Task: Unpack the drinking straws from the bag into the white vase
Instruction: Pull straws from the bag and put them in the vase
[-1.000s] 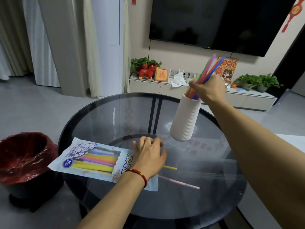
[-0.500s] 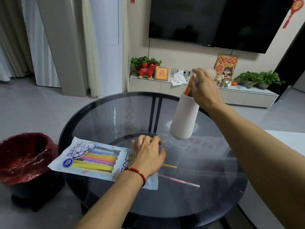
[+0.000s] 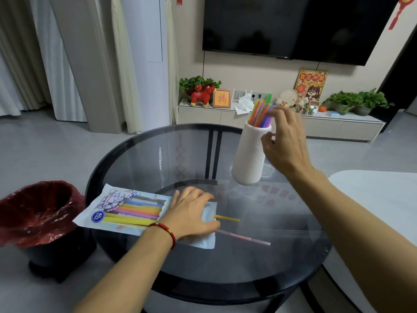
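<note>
Your right hand (image 3: 284, 143) just let go: bundle of straws (image 3: 261, 114) now stands in white vase (image 3: 250, 154), fingers loosely spread beside it. Left hand (image 3: 191, 213) flat, pinning bag (image 3: 126, 211) on counter (image 3: 225, 263). Yellow straw (image 3: 228, 218) and pink straw (image 3: 246, 238) remain.

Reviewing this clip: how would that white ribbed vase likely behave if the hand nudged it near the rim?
The white vase looks tall and narrow, so a push near the rim would probably tip it. The straws standing in it add little weight, so it likely stays light. On the smooth glass table it may slide first.
</note>
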